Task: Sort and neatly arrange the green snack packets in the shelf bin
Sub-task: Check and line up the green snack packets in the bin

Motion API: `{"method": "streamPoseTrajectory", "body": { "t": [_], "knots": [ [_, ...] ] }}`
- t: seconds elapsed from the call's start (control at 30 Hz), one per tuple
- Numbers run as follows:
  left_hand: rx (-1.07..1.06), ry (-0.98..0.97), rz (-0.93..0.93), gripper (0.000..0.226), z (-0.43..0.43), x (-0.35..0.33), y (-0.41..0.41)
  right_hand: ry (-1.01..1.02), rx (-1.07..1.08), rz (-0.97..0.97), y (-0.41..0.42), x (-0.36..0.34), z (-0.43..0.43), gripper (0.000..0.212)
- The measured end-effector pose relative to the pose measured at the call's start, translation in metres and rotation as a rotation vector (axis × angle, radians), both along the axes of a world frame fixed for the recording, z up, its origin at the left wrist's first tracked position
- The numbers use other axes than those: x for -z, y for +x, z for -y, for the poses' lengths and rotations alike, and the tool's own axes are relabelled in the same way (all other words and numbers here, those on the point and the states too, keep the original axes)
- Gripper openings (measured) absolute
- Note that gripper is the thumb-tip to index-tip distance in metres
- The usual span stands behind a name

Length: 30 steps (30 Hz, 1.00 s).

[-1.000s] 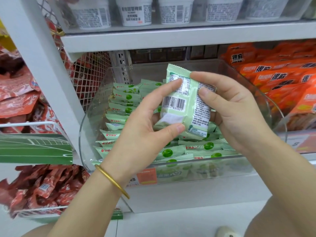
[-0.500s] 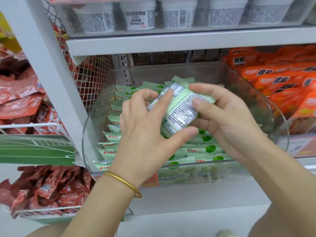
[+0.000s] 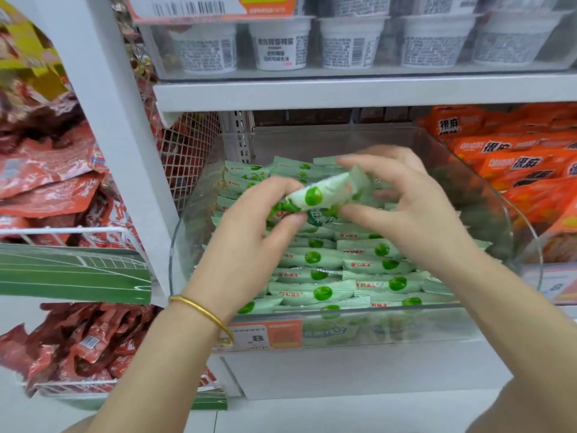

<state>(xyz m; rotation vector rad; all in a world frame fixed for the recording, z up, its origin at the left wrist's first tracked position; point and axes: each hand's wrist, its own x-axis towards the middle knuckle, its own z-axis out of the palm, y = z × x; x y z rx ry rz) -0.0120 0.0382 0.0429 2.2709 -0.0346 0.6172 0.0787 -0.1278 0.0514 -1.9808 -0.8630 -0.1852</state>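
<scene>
A clear, curved-front plastic shelf bin (image 3: 312,142) is seen filled with pale green foil snack packets (image 3: 312,292), laid in rough rows. Above them, the left hand (image 3: 246,254) and right hand (image 3: 415,214) are each pinched on one end of a single green packet (image 3: 315,195). Placement is judged to be in hand. The next move calls for the packet to be levelled and lowered into line with a row.

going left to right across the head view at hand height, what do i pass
red packets → white shelf post → left hand → held green packet → right hand → orange packets
</scene>
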Motion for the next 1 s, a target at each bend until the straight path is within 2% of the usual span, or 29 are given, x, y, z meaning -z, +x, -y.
{"method": "streamPoseTrajectory", "body": {
  "t": [0.1, 0.2, 0.3, 0.4, 0.47, 0.53, 0.6, 0.67, 0.8, 0.93, 1.0],
  "knots": [
    [-0.051, 0.0, -0.002, 0.021, -0.012, -0.002, 0.008, -0.077, -0.097, -0.027, 0.008, -0.007, -0.013, 0.036],
    [-0.203, 0.028, -0.049, 0.039, -0.028, 0.005, 0.022, -0.042, 0.04, 0.054, 0.012, -0.007, -0.029, 0.02],
    [-0.329, 0.239, -0.267, 0.04, -0.034, 0.009, 0.029, 0.039, 0.193, 0.024, 0.022, -0.007, -0.048, 0.018],
    [-0.304, 0.406, -0.471, 0.05, -0.031, 0.015, 0.034, 0.104, 0.188, -0.138, 0.036, -0.005, -0.072, 0.014],
    [-0.29, 0.465, -0.484, 0.05, -0.032, 0.018, 0.039, 0.12, 0.19, -0.288, 0.045, -0.005, -0.088, 0.014],
    [-0.306, 0.498, -0.49, 0.05, -0.035, 0.021, 0.043, 0.105, 0.244, -0.344, 0.058, -0.002, -0.104, 0.023],
    [-0.321, 0.522, -0.5, 0.05, -0.036, 0.022, 0.046, 0.085, 0.299, -0.272, 0.067, 0.001, -0.12, 0.032],
    [-0.329, 0.538, -0.52, 0.051, -0.035, 0.023, 0.046, -0.035, 0.312, -0.116, 0.071, 0.003, -0.13, 0.031],
    [-0.345, 0.504, -0.52, 0.05, -0.034, 0.022, 0.044, -0.433, 0.21, 0.168, 0.069, -0.003, -0.138, 0.02],
    [-0.35, 0.468, -0.48, 0.048, -0.033, 0.021, 0.04, -0.64, 0.146, 0.318, 0.073, -0.009, -0.154, 0.004],
    [-0.354, 0.458, -0.477, 0.048, -0.032, 0.021, 0.039, -0.719, 0.115, 0.315, 0.077, -0.009, -0.162, 0.019]
  ]
}}
